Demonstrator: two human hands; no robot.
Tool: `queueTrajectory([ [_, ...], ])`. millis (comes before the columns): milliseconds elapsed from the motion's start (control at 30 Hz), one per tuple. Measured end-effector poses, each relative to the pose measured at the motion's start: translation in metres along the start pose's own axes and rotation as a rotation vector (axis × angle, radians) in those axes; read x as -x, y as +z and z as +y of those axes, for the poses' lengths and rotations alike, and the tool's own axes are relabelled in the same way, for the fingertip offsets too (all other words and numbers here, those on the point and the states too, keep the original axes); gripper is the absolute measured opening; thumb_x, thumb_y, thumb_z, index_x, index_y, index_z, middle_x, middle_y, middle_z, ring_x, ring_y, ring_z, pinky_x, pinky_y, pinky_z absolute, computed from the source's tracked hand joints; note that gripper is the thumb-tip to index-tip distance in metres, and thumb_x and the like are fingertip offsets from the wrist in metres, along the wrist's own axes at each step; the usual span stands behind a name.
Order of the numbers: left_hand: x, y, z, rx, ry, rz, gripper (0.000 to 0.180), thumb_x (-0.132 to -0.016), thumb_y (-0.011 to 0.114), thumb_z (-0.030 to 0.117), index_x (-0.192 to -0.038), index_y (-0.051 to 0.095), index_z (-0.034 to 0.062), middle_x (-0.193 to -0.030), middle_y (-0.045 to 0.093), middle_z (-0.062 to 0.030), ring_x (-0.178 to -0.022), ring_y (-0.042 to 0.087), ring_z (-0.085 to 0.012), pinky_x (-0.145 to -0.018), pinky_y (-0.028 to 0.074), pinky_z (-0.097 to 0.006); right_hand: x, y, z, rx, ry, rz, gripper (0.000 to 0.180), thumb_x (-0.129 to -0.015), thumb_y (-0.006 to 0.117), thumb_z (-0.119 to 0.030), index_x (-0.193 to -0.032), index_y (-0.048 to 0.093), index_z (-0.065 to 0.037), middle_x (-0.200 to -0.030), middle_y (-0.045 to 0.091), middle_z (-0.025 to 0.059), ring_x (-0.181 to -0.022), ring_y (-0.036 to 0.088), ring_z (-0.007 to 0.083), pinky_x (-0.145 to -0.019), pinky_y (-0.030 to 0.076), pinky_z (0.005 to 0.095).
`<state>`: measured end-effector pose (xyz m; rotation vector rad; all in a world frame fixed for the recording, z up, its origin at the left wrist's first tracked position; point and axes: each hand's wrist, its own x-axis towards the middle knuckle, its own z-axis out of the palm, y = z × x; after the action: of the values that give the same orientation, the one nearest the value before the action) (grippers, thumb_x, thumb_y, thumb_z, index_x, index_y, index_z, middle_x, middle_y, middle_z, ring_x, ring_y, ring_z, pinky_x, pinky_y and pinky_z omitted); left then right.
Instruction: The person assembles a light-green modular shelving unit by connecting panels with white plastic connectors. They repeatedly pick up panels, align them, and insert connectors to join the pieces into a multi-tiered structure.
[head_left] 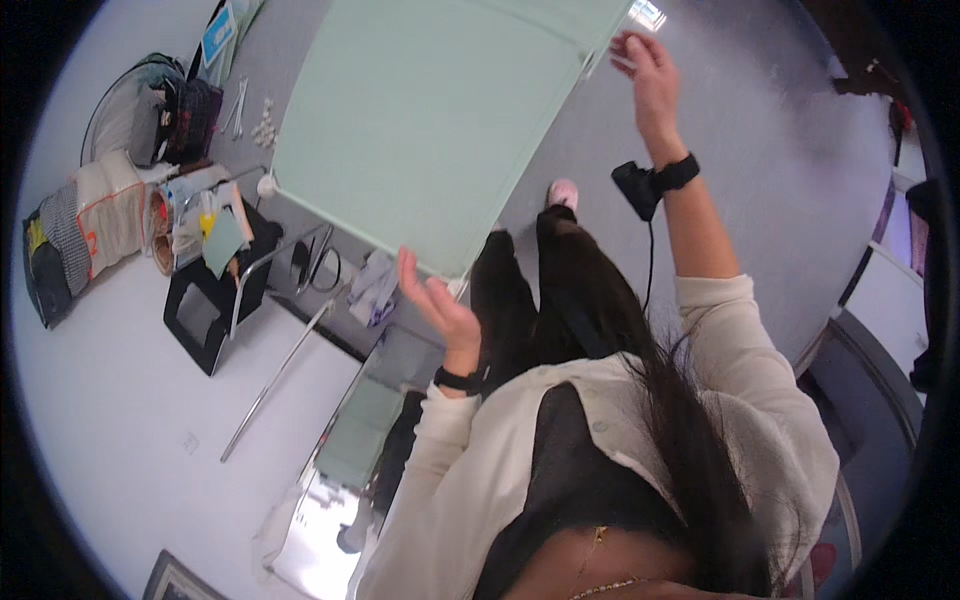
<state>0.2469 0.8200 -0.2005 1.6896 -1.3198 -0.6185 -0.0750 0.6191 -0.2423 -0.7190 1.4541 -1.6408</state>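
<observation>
A large pale green fabric panel [410, 120] on a thin frame fills the upper middle, with white fittings at its corners. My left hand [440, 312] is beside the panel's near edge, close to a white corner fitting [457, 287]. Its fingers are stretched and apart, holding nothing. To the right of the panel's right edge, my right hand [652, 85] is raised with loosely bent fingers and nothing visible in them. A white clip-like fitting [588, 64] sits on that edge, left of the right hand.
Stuffed bags [108, 200] and a black chair [205, 310] with metal tubing crowd the left. Small white pieces [264, 128] and thin rods [238, 108] lie on the grey floor beyond. A mirror [335, 520] stands at lower left. From my right wrist hangs a black device [633, 190] with a cable.
</observation>
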Motion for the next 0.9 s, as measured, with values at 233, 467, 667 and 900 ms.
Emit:
queueTrajectory([
  [233,-0.006,0.015,0.007,0.107,-0.093,0.160,0.042,-0.101,0.032,0.018,-0.136,0.039,-0.0056,-0.147,0.035,-0.0199,-0.136,0.035,-0.0315,-0.114,0.026,-0.043,-0.009,0.035,-0.019,0.379,-0.152,-0.099,0.029,-0.095,0.061,-0.023,-0.104,0.065,0.004,-0.098,0.070,0.0102,-0.086,0.067,0.0168,-0.073,0.054,0.0279],
  [467,-0.011,0.003,-0.003,0.224,-0.015,0.083,0.044,-0.098,0.038,0.020,-0.134,0.045,-0.0030,-0.150,0.035,-0.0193,-0.140,0.031,-0.0321,-0.116,0.022,-0.046,-0.052,0.062,-0.027,0.457,0.181,-0.762,0.058,-0.101,0.043,-0.049,-0.135,0.054,-0.003,-0.131,0.059,0.0093,-0.119,0.053,0.0181,-0.105,0.038,0.0321],
  [667,-0.019,0.001,-0.009,0.158,0.014,0.013,0.046,-0.096,0.039,0.021,-0.134,0.046,-0.0036,-0.149,0.036,-0.0198,-0.141,0.029,-0.0344,-0.117,0.018,-0.047,-0.070,0.082,-0.018,0.553,0.396,-0.925,0.067,-0.100,0.043,-0.053,-0.149,0.036,-0.008,-0.147,0.043,0.0080,-0.132,0.041,0.0184,-0.111,0.032,0.0311],
  [900,-0.021,-0.001,-0.010,0.120,-0.006,0.032,0.046,-0.100,0.030,0.020,-0.135,0.045,-0.0050,-0.144,0.044,-0.0191,-0.139,0.033,-0.0346,-0.117,0.021,-0.045,-0.069,0.077,-0.009,0.601,0.397,-0.857,0.065,-0.100,0.046,-0.050,-0.148,0.039,-0.006,-0.148,0.042,0.0072,-0.132,0.040,0.0170,-0.111,0.030,0.0302],
])
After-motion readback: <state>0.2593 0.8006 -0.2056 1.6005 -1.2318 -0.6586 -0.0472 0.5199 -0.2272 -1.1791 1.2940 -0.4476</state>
